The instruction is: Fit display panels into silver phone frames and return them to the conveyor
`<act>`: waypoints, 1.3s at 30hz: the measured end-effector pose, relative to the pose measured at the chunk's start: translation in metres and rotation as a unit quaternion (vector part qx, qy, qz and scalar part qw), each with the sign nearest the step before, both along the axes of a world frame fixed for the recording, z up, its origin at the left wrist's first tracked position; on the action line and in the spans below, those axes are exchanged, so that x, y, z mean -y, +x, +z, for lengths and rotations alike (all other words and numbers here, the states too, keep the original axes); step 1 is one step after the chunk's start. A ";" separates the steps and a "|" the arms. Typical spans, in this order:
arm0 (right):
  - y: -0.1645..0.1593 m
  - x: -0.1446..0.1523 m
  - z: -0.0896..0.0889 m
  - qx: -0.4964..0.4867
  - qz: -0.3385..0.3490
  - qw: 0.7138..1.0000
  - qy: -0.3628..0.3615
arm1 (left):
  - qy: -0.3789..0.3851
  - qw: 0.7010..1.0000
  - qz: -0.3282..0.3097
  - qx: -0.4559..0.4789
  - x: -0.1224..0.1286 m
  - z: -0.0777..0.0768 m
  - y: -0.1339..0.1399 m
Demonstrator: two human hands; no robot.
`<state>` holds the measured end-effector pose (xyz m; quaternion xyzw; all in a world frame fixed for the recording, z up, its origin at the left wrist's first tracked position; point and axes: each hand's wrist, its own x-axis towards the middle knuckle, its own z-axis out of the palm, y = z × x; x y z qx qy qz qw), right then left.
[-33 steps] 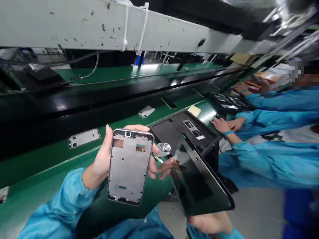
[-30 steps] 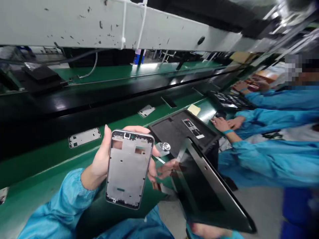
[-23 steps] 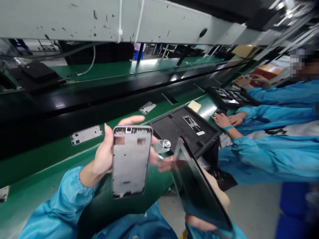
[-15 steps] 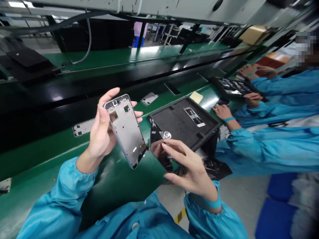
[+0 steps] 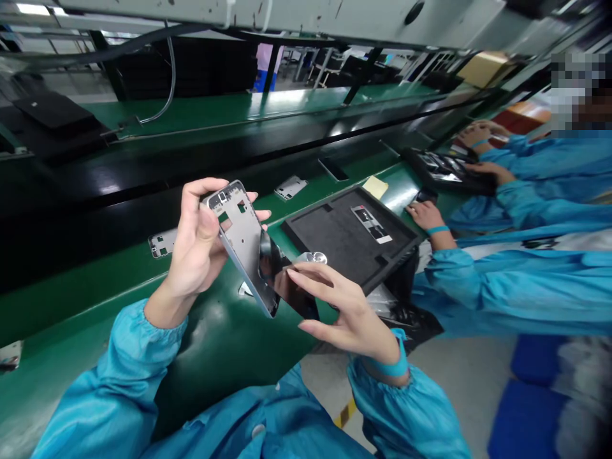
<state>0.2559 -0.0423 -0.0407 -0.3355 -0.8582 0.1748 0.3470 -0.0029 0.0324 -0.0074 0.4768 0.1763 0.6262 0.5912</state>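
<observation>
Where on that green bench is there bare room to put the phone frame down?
The green bench lies bare left of the left hand, below the frame on the belt. To the right it is crowded: black tray, silver knob, and a co-worker's hand.

Green bench [image 5: 95, 299] runs under both hands, w/ a black belt strip [image 5: 119, 185] just beyond it. Past the left hand [image 5: 196, 248], two bare phone frames lie flat on the green: one [image 5: 163, 243] just left of the wrist, another [image 5: 291, 187] further out to the right. Right of the right hand [image 5: 344, 306]: black foam tray [image 5: 335, 239], flat, w/ a small labelled part [image 5: 371, 223] on it. Beyond that, a yellow note [image 5: 375, 187] and a dark slab [image 5: 333, 169], prob. a screen.
</observation>
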 end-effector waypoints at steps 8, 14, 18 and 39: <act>-0.051 -0.016 -0.031 -0.211 -0.073 0.971 -0.089 | 0.029 0.994 0.001 -0.101 -0.012 -0.010 0.000; -0.065 -0.021 -0.038 -0.198 -0.073 0.969 -0.130 | 0.009 0.994 0.029 -0.106 -0.015 -0.014 0.006; -0.070 -0.026 -0.040 -0.197 -0.070 0.971 -0.114 | -0.026 0.995 0.050 -0.087 -0.012 -0.013 0.006; -0.074 -0.050 -0.010 -0.285 -0.101 0.914 -0.271 | -0.068 0.988 -0.049 -0.130 0.013 -0.020 0.022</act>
